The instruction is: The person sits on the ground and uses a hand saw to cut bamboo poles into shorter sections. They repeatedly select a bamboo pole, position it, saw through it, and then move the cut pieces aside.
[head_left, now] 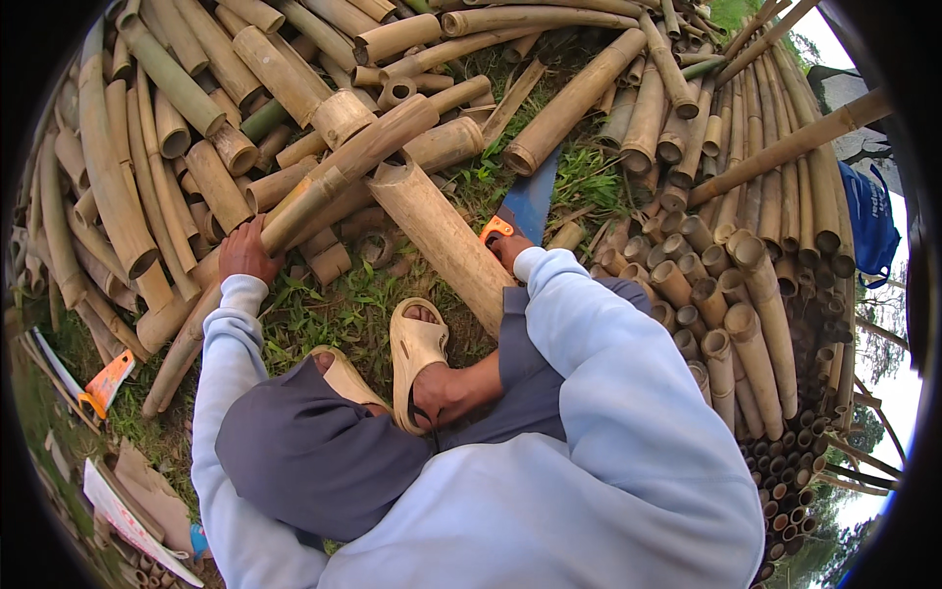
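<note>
1. Clearly, at the far left, a spare saw (106, 385) with an orange handle lies on the ground, apart from both hands.
2. Next, the left hand (247, 253) has its fingers wrapped over a bamboo pole (343, 175), which slants up and to the right across other cut pieces. The pole looks stiff, hollow and moderate in weight; its smooth, round skin could roll or slip, so a full wrap near a node should suit it better than a fingertip pinch.
3. In the middle, a thick bamboo log (446, 245) slopes down toward the lower right, its upper end close by the pole. It looks rigid and heavier; its cut rim may be splintery, so the body would be the safer place to take hold.
4. Right of the log, the right hand (507, 248) has its fingers curled around the orange grip of a saw (534, 204), whose blue blade points away from the person. The blade looks thin and likely to flex, making the grip the place to hold.
5. Farther right, stacked bamboo lengths (756, 363) stand beneath a blue bag (871, 224) at the edge.
</note>
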`<state>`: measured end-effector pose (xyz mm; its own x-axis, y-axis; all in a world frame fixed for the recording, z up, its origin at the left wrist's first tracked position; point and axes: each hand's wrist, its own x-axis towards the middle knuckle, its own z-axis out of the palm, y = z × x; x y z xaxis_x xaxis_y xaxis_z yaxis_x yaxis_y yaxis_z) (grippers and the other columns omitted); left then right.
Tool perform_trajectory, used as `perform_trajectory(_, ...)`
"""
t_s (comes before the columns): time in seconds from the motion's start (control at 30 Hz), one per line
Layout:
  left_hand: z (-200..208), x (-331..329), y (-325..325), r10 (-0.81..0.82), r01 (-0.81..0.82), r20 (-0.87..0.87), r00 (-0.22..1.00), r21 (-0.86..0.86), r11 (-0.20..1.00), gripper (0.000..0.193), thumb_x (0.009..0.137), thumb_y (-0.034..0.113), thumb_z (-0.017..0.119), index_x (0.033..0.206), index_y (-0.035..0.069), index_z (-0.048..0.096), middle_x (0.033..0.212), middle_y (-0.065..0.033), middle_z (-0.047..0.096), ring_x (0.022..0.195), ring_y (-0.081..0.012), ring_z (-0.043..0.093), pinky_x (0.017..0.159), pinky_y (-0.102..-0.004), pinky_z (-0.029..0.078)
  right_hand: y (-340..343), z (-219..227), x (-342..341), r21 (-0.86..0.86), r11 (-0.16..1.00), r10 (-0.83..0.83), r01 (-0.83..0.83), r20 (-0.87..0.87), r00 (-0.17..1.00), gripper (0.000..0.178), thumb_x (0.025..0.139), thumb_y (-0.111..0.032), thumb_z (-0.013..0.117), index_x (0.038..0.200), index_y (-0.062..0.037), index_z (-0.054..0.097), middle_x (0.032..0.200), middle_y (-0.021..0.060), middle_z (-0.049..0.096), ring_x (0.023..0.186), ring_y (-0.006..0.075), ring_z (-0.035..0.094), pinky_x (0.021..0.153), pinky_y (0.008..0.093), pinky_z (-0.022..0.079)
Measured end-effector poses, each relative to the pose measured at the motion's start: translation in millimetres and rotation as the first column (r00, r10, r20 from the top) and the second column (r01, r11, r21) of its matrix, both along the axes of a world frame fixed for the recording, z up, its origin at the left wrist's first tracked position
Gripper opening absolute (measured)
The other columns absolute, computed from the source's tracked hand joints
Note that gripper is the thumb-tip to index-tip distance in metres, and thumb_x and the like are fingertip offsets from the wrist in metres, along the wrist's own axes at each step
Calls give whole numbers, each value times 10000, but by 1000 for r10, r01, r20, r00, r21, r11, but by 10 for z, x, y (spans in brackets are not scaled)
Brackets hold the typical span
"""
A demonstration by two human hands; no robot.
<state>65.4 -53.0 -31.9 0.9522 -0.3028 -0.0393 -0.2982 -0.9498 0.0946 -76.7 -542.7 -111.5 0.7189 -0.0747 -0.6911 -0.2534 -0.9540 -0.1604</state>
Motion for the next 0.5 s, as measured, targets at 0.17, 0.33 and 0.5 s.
perform_trajectory(0.17, -11, -8, 13, 8, -9, 17, 1000, 2, 1000, 763, 718, 306, 890, 1384, 99, 579, 1170, -108, 678, 1122, -287, 639, 1006, -405, 475, -35, 402, 75, -27, 990, 139, -141, -74, 988, 375, 766, -281, 786, 1084, -93, 724, 1032, 160, 741, 1013, 359, 694, 864, 461, 548)
perform_trajectory(0.33, 38, -1, -26, 31, -31, -29, 999, 0, 1000, 779, 711, 317, 902, 1386, 97, 582, 1208, -105, 697, 1145, -285, 644, 1015, -404, 476, -142, 1323, 154, -160, 934, 314, -320, -63, 947, 555, 705, -455, 801, 1138, -114, 731, 1058, 153, 749, 1010, 340, 711, 844, 455, 557)
perform_trajectory(0.5, -8, 35, -35, 5, -5, -18, 1000, -17, 1000, 776, 728, 321, 896, 1396, 101, 569, 1219, -107, 697, 1150, -289, 642, 1021, -406, 472, -4, 2563, 240, -543, 717, 467, -437, -91, 879, 374, 777, -374, 733, 1079, -158, 774, 1007, 93, 769, 935, 291, 751, 793, 417, 577)
